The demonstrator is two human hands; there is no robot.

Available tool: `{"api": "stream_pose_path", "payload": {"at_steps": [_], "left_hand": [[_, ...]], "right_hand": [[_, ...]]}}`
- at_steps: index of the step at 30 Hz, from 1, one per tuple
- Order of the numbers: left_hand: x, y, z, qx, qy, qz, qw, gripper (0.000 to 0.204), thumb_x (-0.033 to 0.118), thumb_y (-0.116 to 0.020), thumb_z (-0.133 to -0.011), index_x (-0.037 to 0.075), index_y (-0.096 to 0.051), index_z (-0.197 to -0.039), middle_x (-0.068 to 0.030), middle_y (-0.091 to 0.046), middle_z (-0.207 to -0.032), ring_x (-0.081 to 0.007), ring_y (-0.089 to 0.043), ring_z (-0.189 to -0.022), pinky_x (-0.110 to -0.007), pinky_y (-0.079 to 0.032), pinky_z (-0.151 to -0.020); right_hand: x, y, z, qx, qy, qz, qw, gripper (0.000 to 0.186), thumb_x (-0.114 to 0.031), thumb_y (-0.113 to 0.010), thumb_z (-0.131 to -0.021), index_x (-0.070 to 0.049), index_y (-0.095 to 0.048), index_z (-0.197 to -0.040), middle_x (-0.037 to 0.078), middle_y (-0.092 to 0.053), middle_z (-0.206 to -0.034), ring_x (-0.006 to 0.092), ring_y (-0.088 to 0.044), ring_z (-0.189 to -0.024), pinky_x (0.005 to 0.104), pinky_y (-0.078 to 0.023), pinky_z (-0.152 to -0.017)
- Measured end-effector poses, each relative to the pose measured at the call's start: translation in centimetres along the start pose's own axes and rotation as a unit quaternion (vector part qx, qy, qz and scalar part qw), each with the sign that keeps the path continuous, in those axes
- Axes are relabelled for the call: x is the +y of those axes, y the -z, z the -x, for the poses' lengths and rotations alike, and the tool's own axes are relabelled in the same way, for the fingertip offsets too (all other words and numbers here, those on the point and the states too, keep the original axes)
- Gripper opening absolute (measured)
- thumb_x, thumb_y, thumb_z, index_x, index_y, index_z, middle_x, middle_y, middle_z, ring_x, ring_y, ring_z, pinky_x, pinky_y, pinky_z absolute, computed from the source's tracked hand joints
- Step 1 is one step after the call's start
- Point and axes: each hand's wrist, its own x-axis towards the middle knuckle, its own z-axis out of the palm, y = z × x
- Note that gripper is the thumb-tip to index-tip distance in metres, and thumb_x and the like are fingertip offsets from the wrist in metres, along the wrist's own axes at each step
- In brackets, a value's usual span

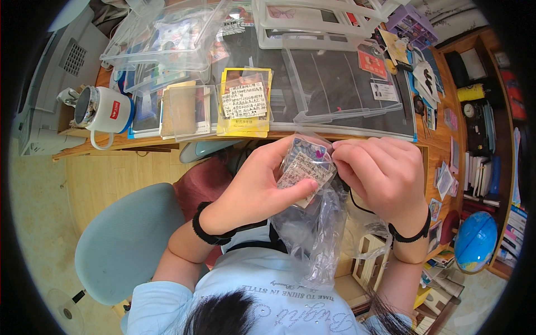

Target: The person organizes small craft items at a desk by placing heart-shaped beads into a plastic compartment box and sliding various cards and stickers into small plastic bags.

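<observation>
My left hand (251,192) holds a small stack of cards (304,172) in clear sleeves, its thumb lying across the front. Dense small writing covers the front piece, and a blue patterned piece with a purple heart shows behind it. With curled fingers, my right hand (385,173) pinches the upper right edge of the clear plastic sleeve (321,139) around the cards. A crumpled clear plastic bag (315,240) hangs below both hands, in front of my shirt; what keeps it up is hidden. Each wrist wears a black band.
On the desk lie yellow-bordered cards (244,127) under a handwritten note, a sleeved card stack (187,111), and clear plastic boxes (343,117). A white mug (109,114) stands left. A grey-blue chair (128,245) is at my left, a globe (475,240) at right.
</observation>
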Motion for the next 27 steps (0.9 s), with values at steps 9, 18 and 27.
{"api": "stream_pose_path", "payload": {"at_steps": [9, 18, 27], "left_hand": [[0.3, -0.1, 0.2, -0.028, 0.091, -0.012, 0.995, 0.031, 0.003, -0.058, -0.078, -0.005, -0.052, -0.106, -0.0031, -0.059, -0.077, -0.0063, -0.056, -0.063, -0.024, -0.049, -0.059], [0.6, 0.3, 0.2, -0.038, 0.130, -0.019, 0.991, 0.038, -0.001, -0.060, -0.078, -0.004, -0.049, -0.114, -0.0011, -0.059, -0.089, -0.0052, -0.056, -0.072, -0.020, -0.049, -0.063], [0.0, -0.1, 0.2, -0.033, 0.077, -0.007, 0.996, 0.037, 0.004, -0.057, -0.078, -0.006, -0.048, -0.113, -0.0048, -0.059, -0.086, -0.0065, -0.056, -0.068, -0.024, -0.048, -0.063]], "right_hand": [[0.4, 0.2, -0.3, -0.011, -0.118, -0.002, 0.993, 0.012, -0.005, -0.065, -0.066, -0.007, -0.054, -0.072, 0.003, -0.055, -0.060, 0.0194, -0.057, -0.054, 0.0294, -0.043, -0.046], [-0.2, 0.1, -0.3, -0.010, -0.221, -0.125, 0.967, 0.013, -0.002, -0.063, -0.067, -0.006, -0.054, -0.075, 0.006, -0.055, -0.066, 0.0232, -0.056, -0.057, 0.0310, -0.045, -0.050], [-0.2, -2.2, 0.8, 0.056, -0.054, -0.008, 0.997, 0.021, -0.008, -0.062, -0.056, -0.009, -0.055, -0.077, 0.001, -0.050, -0.070, 0.0151, -0.049, -0.056, 0.0260, -0.040, -0.045]]}}
